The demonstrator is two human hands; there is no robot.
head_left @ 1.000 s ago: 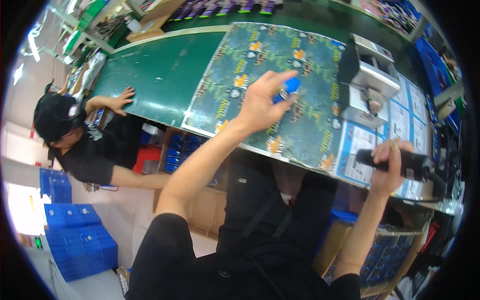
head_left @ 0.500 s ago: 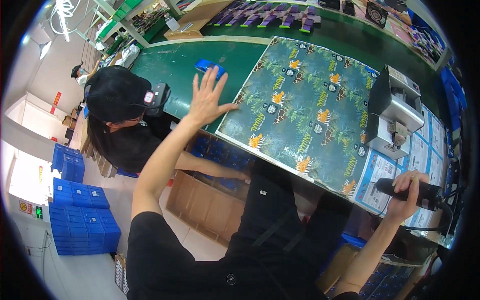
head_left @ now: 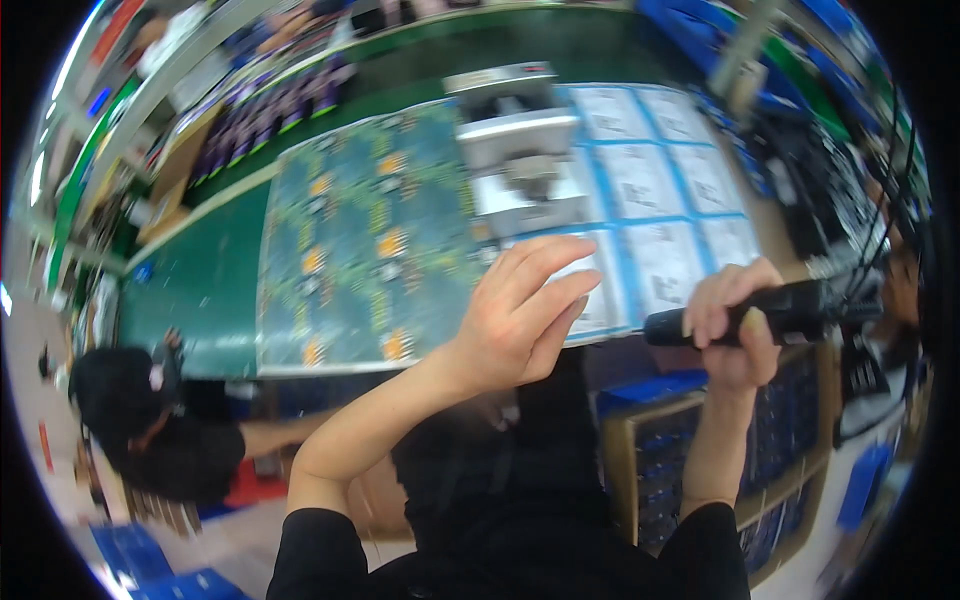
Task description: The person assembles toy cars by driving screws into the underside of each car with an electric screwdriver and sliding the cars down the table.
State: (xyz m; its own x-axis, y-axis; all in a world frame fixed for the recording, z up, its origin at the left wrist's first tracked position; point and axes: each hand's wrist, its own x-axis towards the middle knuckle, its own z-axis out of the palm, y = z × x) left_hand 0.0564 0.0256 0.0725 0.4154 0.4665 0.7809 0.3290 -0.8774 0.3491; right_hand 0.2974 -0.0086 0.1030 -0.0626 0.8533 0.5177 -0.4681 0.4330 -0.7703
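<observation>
Head view: left hand (head_left: 515, 325), fingers loosely curled, thumb apart from them, nothing seen in the gap. It's over the near edge of the sheet (head_left: 648, 185), just in front of the fixture (head_left: 518, 140); can't tell if it touches either. Right hand (head_left: 735, 330) has its fingers wrapped firmly around the tool (head_left: 810, 312), black and roughly cylindrical, held sideways with its narrower end to the left, near the sheet's near right corner. That grip probably keeps the narrow end free and facing the fixture.

Fixture: metal, upright, sitting where mat (head_left: 345, 270) and sheet meet, likely put there so both hands reach it. Mat and sheet lie flat side by side, presumably to protect the bench (head_left: 190, 315). Small blue item (head_left: 143, 272) near the bench's left end, too blurred to identify. Purple items (head_left: 280, 110) in a row beyond the mat, probably spaced for easy picking.

Containers: carton (head_left: 619, 475) under the bench, below the tool, with blue items (head_left: 662, 475) in rows; no exact count. Blue boxes (head_left: 135, 552) on the floor, lower left, contents not visible. Blue bins (head_left: 690, 22) at upper right, contents unclear. Co-worker (head_left: 175, 450) at left, one arm reaching below bench level.
</observation>
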